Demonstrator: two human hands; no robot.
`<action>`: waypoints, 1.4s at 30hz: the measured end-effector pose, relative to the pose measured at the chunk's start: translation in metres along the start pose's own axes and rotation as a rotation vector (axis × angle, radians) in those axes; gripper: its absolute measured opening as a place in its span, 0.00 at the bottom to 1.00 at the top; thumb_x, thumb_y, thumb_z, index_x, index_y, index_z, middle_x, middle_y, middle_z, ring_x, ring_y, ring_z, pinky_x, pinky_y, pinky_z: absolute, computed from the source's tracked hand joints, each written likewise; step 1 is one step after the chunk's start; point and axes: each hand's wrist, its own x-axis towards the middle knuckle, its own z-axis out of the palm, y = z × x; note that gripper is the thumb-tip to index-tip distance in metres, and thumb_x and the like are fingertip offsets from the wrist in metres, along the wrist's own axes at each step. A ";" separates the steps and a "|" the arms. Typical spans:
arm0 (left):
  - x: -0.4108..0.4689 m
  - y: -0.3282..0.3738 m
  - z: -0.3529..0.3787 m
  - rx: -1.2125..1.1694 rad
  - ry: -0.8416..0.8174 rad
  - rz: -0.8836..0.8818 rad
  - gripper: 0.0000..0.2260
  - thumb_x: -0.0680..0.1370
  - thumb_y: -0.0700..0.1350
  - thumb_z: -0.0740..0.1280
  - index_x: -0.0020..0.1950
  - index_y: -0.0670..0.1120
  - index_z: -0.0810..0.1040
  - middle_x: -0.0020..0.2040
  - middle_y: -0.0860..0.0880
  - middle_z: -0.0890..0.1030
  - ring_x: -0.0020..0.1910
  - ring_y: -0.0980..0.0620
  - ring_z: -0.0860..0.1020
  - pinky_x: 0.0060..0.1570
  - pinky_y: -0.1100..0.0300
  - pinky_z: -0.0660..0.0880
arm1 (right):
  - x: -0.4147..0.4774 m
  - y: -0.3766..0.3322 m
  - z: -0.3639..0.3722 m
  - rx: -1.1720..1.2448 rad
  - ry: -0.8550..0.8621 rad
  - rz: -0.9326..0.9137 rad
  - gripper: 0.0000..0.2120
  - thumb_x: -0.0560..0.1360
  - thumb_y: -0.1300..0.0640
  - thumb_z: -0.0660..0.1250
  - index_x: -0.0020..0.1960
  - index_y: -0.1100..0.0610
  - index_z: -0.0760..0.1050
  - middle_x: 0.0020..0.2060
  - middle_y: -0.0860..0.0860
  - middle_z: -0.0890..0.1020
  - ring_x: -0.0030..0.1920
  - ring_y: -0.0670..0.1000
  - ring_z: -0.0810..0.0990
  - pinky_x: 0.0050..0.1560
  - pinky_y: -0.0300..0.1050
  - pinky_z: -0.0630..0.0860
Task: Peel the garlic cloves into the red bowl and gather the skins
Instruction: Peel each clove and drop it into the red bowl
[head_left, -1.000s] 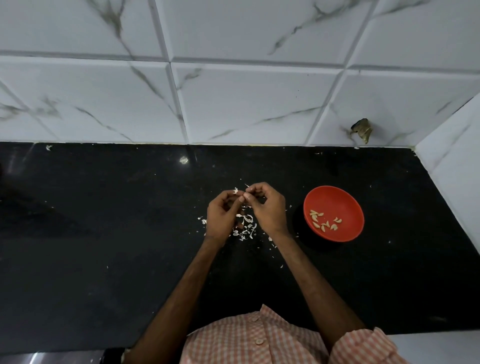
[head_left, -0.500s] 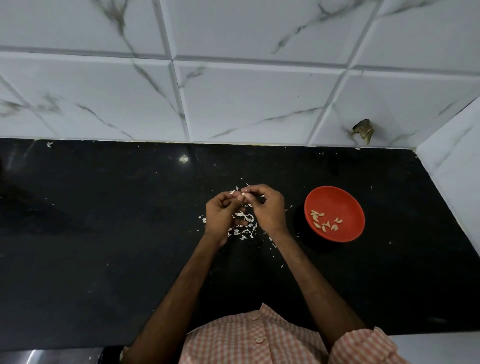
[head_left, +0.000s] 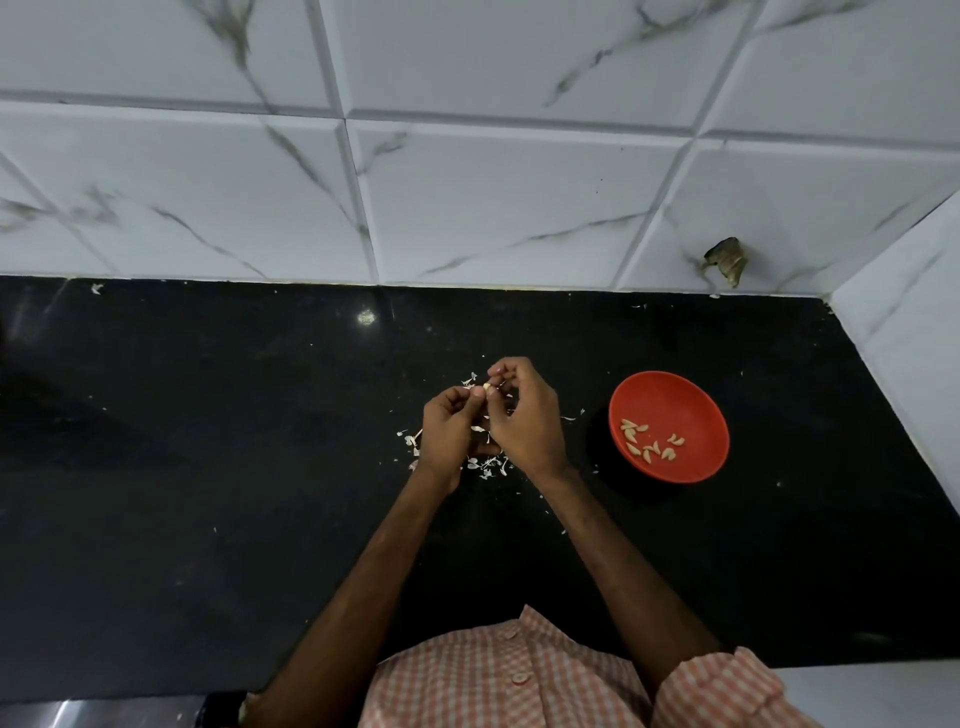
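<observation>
Pale clove (head_left: 487, 386) — left hand (head_left: 447, 436), right hand (head_left: 527, 421)

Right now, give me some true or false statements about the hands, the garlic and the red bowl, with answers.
1. The red bowl stands to the right of the right hand. True.
2. The red bowl is empty. False: several peeled cloves lie in it.
3. The left hand and the right hand pinch one garlic clove between them. True.
4. The skins are piled in the bowl. False: they lie scattered on the black counter under the hands.
</observation>
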 end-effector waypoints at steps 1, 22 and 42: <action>0.000 0.000 0.001 0.034 0.008 0.027 0.10 0.83 0.43 0.64 0.55 0.36 0.77 0.45 0.40 0.84 0.39 0.46 0.84 0.33 0.49 0.82 | 0.000 0.000 0.000 -0.015 0.001 0.000 0.10 0.77 0.64 0.69 0.57 0.57 0.74 0.48 0.45 0.79 0.47 0.42 0.80 0.47 0.37 0.79; 0.008 -0.008 -0.006 0.385 0.153 0.322 0.04 0.80 0.43 0.69 0.52 0.44 0.81 0.41 0.48 0.84 0.37 0.45 0.83 0.34 0.44 0.82 | 0.002 0.000 0.002 -0.110 -0.049 0.014 0.11 0.78 0.66 0.66 0.56 0.58 0.68 0.43 0.50 0.79 0.44 0.48 0.80 0.42 0.50 0.80; 0.007 -0.003 -0.009 0.037 0.086 0.019 0.11 0.83 0.45 0.64 0.47 0.39 0.80 0.37 0.46 0.78 0.30 0.56 0.74 0.24 0.62 0.69 | 0.003 0.006 0.000 0.011 -0.158 0.093 0.02 0.76 0.64 0.72 0.47 0.60 0.83 0.40 0.43 0.83 0.45 0.43 0.82 0.48 0.39 0.80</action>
